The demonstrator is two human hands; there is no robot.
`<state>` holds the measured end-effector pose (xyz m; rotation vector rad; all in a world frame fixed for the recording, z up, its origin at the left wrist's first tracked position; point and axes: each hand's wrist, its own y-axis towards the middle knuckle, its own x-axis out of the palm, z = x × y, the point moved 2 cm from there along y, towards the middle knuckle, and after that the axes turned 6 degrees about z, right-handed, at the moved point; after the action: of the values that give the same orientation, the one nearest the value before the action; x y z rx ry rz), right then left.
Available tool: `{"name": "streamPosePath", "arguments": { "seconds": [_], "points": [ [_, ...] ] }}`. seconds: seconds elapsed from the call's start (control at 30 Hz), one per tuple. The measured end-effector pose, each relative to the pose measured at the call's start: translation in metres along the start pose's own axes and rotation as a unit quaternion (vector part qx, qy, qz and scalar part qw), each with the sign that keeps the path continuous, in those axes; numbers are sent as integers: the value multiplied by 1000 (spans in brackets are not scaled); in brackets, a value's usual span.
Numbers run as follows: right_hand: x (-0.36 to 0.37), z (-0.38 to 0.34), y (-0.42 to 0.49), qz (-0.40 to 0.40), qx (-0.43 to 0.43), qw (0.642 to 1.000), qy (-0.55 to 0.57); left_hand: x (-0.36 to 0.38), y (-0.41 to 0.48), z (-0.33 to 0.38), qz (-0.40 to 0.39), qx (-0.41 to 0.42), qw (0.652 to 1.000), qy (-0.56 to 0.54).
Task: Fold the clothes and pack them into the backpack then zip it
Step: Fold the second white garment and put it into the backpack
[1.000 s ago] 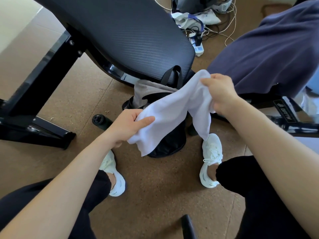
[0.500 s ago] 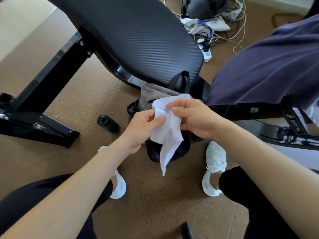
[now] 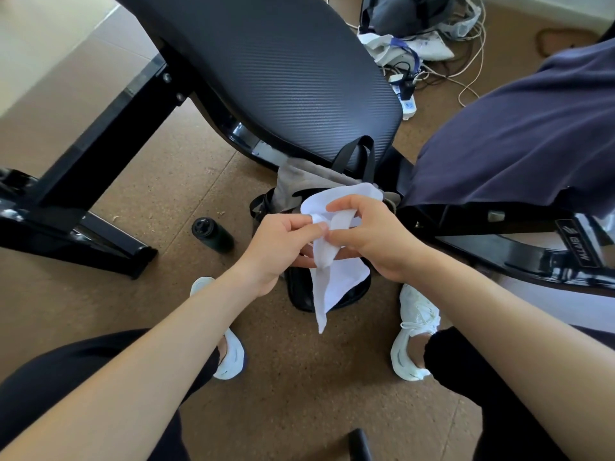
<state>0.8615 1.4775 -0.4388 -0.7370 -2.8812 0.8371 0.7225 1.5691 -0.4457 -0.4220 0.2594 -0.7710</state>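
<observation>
A white garment (image 3: 336,281) hangs bunched between my hands, right above the black backpack (image 3: 299,291) standing on the floor between my feet. My left hand (image 3: 283,247) pinches the cloth's upper left fold. My right hand (image 3: 372,241) grips the same bundle from the right, fingers curled over it. A grey cloth (image 3: 299,184) lies draped over the backpack's far rim, beside its black carry handle (image 3: 362,154). A dark navy garment (image 3: 519,144) is spread on the bench at the right. The backpack's opening is mostly hidden by the white garment and my hands.
A black padded bench seat (image 3: 283,78) on a metal frame (image 3: 109,128) fills the area ahead. A dark bottle (image 3: 213,234) lies on the cork floor left of the backpack. Cables, a power strip (image 3: 407,98) and a grey bag (image 3: 402,11) lie beyond. My white shoes flank the backpack.
A second ago the white garment was stretched wide between my hands. My hands have come together and the cloth is now gathered into a narrow hanging bundle over the backpack.
</observation>
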Motion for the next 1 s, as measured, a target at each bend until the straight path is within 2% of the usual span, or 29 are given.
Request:
{"name": "streamPosePath", "arguments": {
  "seconds": [0.1,0.23,0.33,0.53,0.57,0.63,0.7,0.73,0.8,0.87,1.0],
  "points": [
    [0,-1,0,21,17,999,27,-2,0,2,-1,-14,999,-32],
    [-3,-1,3,50,39,993,98,-6,-1,0,-12,32,997,-66],
    [-5,-2,5,54,56,986,148,-3,-4,-1,-31,91,995,-2],
    [-5,-5,2,15,80,984,158,-4,-2,0,32,163,983,74],
    [-7,-7,2,18,73,989,128,-6,-2,1,34,167,982,81],
    [-15,-10,3,57,0,998,-31,-8,-1,1,40,169,981,88],
    [-24,-17,5,93,-138,961,-222,-9,-2,3,45,171,981,73],
    [-25,-20,5,75,-201,937,-276,-10,-2,4,46,174,982,65],
    [-23,-20,3,-5,-275,905,-325,-11,-3,7,42,185,981,48],
    [-16,-16,2,-67,-286,893,-342,-12,-5,11,34,205,977,42],
    [-11,-15,2,-100,-264,906,-316,-15,-7,14,26,218,975,27]
  ]
}}
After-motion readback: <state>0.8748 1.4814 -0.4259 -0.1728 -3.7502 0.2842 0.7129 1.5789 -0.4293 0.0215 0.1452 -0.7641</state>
